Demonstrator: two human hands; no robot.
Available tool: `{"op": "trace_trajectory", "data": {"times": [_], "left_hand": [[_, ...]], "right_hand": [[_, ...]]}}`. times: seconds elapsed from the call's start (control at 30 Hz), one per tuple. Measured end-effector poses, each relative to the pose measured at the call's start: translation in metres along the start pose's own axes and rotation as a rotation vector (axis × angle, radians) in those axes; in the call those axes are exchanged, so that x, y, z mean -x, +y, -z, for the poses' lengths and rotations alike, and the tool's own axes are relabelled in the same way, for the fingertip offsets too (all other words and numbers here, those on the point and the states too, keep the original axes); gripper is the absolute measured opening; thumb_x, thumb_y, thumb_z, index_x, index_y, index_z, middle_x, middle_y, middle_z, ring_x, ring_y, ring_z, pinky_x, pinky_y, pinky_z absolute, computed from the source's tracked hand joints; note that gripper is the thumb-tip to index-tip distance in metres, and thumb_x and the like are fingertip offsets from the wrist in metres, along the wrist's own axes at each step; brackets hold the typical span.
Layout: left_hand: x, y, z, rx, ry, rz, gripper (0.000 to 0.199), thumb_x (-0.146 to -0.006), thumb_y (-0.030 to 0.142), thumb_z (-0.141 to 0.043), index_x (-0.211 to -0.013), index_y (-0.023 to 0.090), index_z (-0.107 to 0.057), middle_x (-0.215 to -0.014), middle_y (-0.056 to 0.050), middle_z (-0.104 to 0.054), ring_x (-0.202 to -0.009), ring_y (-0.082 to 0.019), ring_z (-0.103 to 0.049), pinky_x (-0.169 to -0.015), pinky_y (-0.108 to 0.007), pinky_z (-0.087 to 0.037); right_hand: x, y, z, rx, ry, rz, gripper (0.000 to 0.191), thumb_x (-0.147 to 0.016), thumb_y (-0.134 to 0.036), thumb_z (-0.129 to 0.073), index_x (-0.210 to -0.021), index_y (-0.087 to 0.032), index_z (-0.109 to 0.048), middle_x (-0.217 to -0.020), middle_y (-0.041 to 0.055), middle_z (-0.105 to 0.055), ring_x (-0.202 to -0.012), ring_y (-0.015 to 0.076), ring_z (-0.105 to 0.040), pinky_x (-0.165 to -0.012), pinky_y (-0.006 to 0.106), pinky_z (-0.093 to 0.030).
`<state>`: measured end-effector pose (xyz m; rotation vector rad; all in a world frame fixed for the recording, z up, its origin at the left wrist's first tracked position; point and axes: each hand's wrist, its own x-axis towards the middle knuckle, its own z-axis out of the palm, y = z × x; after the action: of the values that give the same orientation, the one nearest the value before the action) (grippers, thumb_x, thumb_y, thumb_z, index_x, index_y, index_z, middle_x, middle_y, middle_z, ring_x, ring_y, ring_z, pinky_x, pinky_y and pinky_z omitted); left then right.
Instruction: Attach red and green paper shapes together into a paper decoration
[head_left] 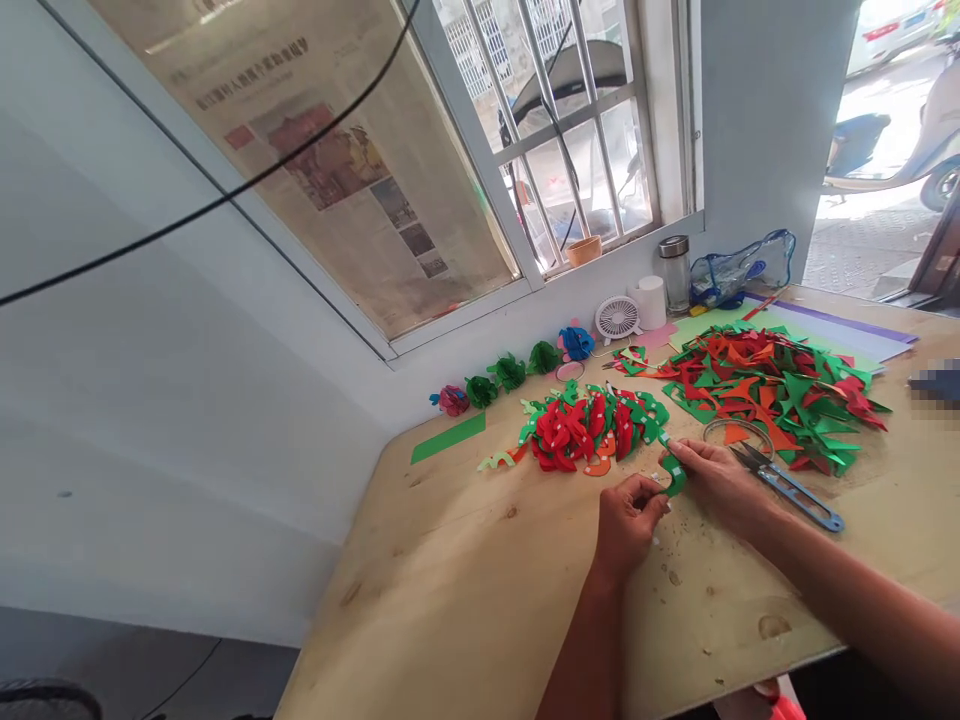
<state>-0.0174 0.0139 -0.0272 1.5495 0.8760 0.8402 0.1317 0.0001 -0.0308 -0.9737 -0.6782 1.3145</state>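
1. While both hands meet over the near side of the table (465, 580), one green paper piece (673, 482) is being worked between them, just beside the near right edge of a heap of cut shapes (570, 430).
2. Left hand (627, 515): thumb and fingers pinched on the lower end of the piece. Right hand (716, 482): fingertips gripping it from the other side, higher up.
3. Held piece is curved and bears small pale squares. Too small to tell whether these are stuck on firmly or have a backing to peel.
4. Done, by my reading: cutting looks well advanced. The heap holds many red, green and orange shapes, plenty with the same pale squares. Angular offcuts make a scrap pile (780, 390) to the right.
5. Also apparently complete: a row of rounded paper forms along the wall, among them a green one (510, 371), a blue one (577, 343) and a pink-and-blue one (451, 400).
6. Left, as I judge it: the bulk of the piece-by-piece handling. Heap is large, only one piece in hand; how many have had their turn cannot be told.
7. Snips (795, 490) lie on the table near the right forearm, unheld.
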Motion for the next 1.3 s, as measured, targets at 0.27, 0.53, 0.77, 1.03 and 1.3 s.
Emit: {"op": "trace_trajectory", "data": {"times": [0.27, 0.53, 0.77, 1.03, 1.3], "left_hand": [[-0.007, -0.001, 0.007, 0.203, 0.085, -0.022, 0.030, -0.072, 0.034, -0.064, -0.093, 0.013, -0.066, -0.070, -0.004, -0.065, -0.062, -0.013, -0.057, -0.056, -0.023, -0.044], [-0.015, -0.004, 0.009, 0.581, -0.050, -0.006, 0.043, -0.065, 0.031, -0.073, -0.104, 0.014, -0.064, -0.063, 0.001, -0.059, -0.051, -0.007, -0.052, -0.050, -0.021, -0.041], [-0.011, -0.002, 0.012, 0.642, -0.099, 0.003, 0.027, -0.068, 0.027, -0.071, -0.092, 0.015, -0.067, -0.062, 0.000, -0.060, -0.051, -0.007, -0.053, -0.044, -0.019, -0.036], [-0.010, 0.001, 0.008, 0.646, -0.051, 0.006, 0.024, -0.065, 0.029, -0.073, -0.081, 0.014, -0.066, -0.057, 0.000, -0.059, -0.049, -0.007, -0.052, -0.043, -0.019, -0.033], [-0.010, -0.003, 0.010, 0.670, -0.032, 0.053, 0.031, -0.065, 0.032, -0.072, -0.088, 0.014, -0.065, -0.063, -0.001, -0.062, -0.048, -0.007, -0.051, -0.046, -0.020, -0.036]], "right_hand": [[0.003, -0.008, 0.000, -0.001, -0.064, -0.054, 0.028, -0.067, -0.042, -0.072, -0.061, -0.017, -0.062, -0.059, 0.0001, -0.058, -0.055, 0.0116, -0.052, -0.053, 0.024, -0.043], [0.007, -0.005, 0.000, 0.065, -0.313, -0.189, 0.022, -0.074, -0.038, -0.067, -0.072, -0.016, -0.067, -0.067, 0.0031, -0.065, -0.060, 0.0137, -0.058, -0.054, 0.024, -0.045], [0.014, -0.011, -0.008, 0.056, -0.394, -0.243, 0.021, -0.077, -0.036, -0.064, -0.071, -0.016, -0.068, -0.073, 0.0056, -0.068, -0.067, 0.0155, -0.060, -0.060, 0.025, -0.047], [0.016, -0.012, -0.009, 0.036, -0.392, -0.234, 0.020, -0.075, -0.035, -0.066, -0.070, -0.016, -0.068, -0.070, 0.0032, -0.066, -0.068, 0.0144, -0.061, -0.062, 0.024, -0.047], [0.016, -0.011, -0.009, 0.103, -0.361, -0.197, 0.023, -0.074, -0.039, -0.066, -0.070, -0.016, -0.067, -0.070, 0.0027, -0.064, -0.065, 0.0131, -0.057, -0.058, 0.024, -0.044]]}}
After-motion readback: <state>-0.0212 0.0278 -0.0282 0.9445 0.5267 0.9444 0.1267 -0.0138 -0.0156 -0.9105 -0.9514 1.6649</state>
